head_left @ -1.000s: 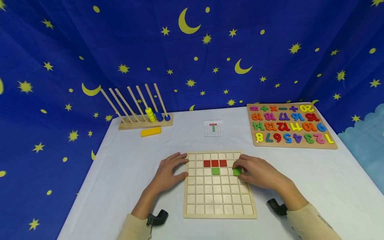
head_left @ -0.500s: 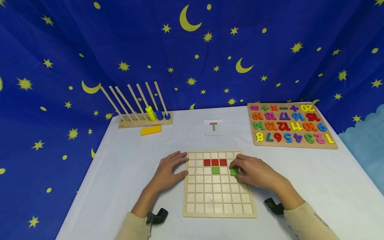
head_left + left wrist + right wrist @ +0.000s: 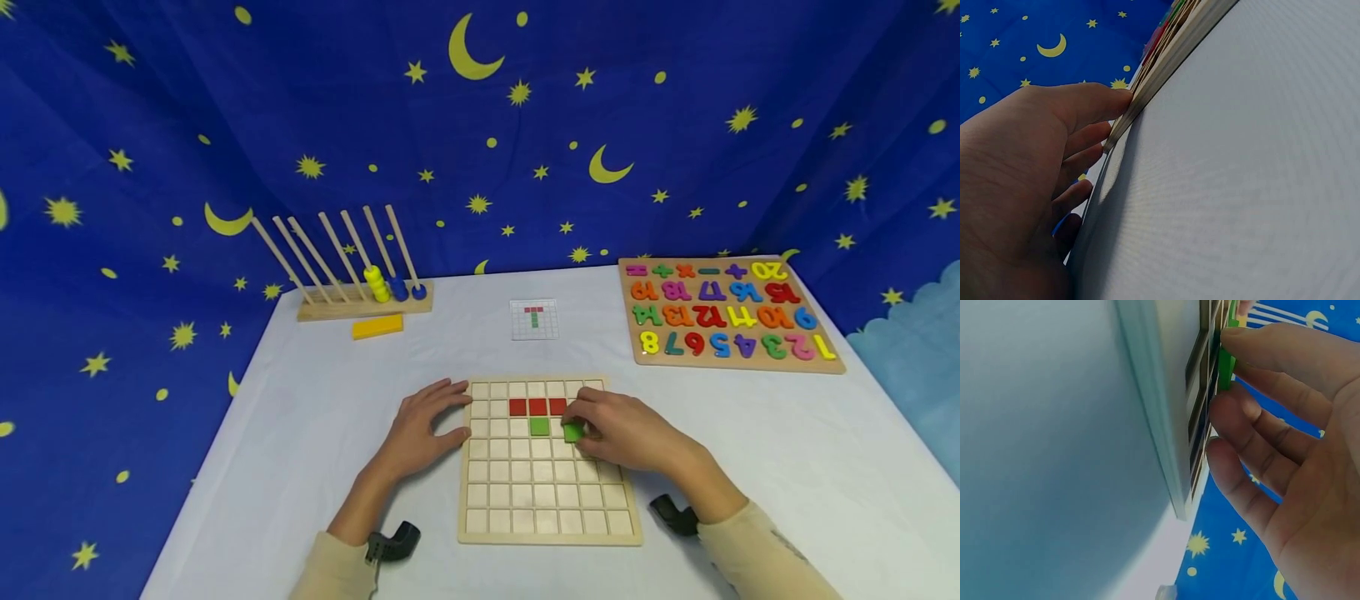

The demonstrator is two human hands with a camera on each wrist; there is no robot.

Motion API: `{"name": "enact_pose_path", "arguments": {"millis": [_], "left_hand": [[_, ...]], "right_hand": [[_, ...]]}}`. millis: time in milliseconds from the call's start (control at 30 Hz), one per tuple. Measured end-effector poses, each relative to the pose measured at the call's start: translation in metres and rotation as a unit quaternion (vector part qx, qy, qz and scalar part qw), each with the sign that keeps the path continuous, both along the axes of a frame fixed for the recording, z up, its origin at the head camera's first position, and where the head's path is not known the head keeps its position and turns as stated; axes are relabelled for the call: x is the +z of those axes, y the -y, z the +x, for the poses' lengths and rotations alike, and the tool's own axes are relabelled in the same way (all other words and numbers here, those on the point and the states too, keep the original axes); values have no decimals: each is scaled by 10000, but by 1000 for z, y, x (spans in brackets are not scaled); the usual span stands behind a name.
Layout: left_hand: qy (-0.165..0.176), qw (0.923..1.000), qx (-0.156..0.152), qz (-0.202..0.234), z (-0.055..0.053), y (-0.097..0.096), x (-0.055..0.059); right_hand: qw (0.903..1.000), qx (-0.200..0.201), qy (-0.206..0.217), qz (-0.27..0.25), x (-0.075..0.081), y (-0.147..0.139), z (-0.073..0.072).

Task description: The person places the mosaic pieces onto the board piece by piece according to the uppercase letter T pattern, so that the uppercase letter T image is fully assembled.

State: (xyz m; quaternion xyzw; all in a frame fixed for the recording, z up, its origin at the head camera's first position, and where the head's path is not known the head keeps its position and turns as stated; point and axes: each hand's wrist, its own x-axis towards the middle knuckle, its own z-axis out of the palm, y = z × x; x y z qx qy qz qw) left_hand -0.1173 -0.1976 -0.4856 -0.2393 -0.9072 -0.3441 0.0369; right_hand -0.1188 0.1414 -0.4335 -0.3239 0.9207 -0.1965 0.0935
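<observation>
A wooden grid board (image 3: 550, 539) lies on the white table. Three red tiles (image 3: 537, 407) sit side by side in its second row, with one green tile (image 3: 539, 427) directly below the middle one. My right hand (image 3: 626, 427) pinches another green tile (image 3: 573, 432) between thumb and fingers, close over the board to the right of the placed green one. In the right wrist view this green tile (image 3: 1227, 365) shows edge-on at the thumb. My left hand (image 3: 422, 427) rests at the board's left edge, thumb and fingertips touching it, fingers spread.
Behind the board lies a small pattern card (image 3: 534, 320) with a red and green T. A number puzzle (image 3: 727, 312) is at the back right. A peg abacus (image 3: 365, 308) with yellow and blue beads stands at the back left, a yellow block (image 3: 377, 327) before it.
My right hand has carried the green tile leftward over the board, from near its right edge toward the placed green tile. The left hand has stayed at the board's left edge.
</observation>
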Motion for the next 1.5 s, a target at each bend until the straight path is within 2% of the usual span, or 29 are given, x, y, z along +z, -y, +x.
{"name": "enact_pose_path", "arguments": {"millis": [233, 733, 933, 1233, 1500], "left_hand": [[42, 10000, 17, -25, 0, 1, 0], [14, 10000, 22, -17, 1, 1, -1], [41, 10000, 37, -33, 0, 1, -2], [19, 10000, 27, -30, 0, 1, -2], [8, 10000, -6, -9, -2, 1, -2]], "right_hand": [[9998, 124, -129, -4, 0, 7, 1], [9996, 288, -35, 35, 2, 22, 3], [9990, 385, -197, 124, 3, 28, 4], [9981, 594, -145, -59, 5, 36, 5], [9971, 670, -372, -8, 4, 40, 5]]}}
